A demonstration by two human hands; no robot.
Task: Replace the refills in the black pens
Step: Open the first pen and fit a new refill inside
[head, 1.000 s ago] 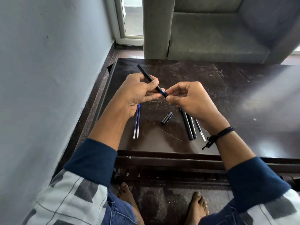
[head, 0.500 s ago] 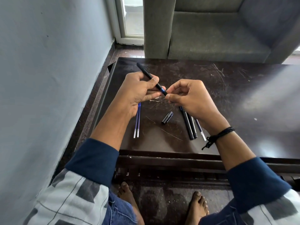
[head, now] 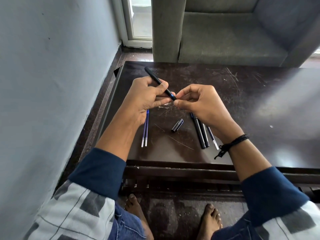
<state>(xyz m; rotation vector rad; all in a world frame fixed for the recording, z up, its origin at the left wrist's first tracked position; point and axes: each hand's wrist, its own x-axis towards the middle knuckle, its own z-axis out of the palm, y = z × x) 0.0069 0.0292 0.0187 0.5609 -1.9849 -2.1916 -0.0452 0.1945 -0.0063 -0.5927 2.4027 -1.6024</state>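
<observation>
My left hand [head: 147, 97] grips a black pen [head: 156, 80] by its barrel, its rear end pointing up and away to the left. The pen's blue front end meets the pinched fingertips of my right hand [head: 199, 103], which grip its tip. A loose black pen cap [head: 177, 125] lies on the dark table [head: 242, 94] below my hands. Two blue refills [head: 145, 132] lie side by side under my left wrist. Two black pens [head: 201, 134] and another refill [head: 212, 138] lie under my right wrist, partly hidden by it.
A grey wall runs close along the left. A grey sofa [head: 225, 35] stands behind the table's far edge. The table's near edge sits just above my bare feet [head: 210, 220] on the floor.
Both hands have stayed together over the table; the pen has shifted slightly up and my right fingertips have kept working at its front end. The items on the table have not moved.
</observation>
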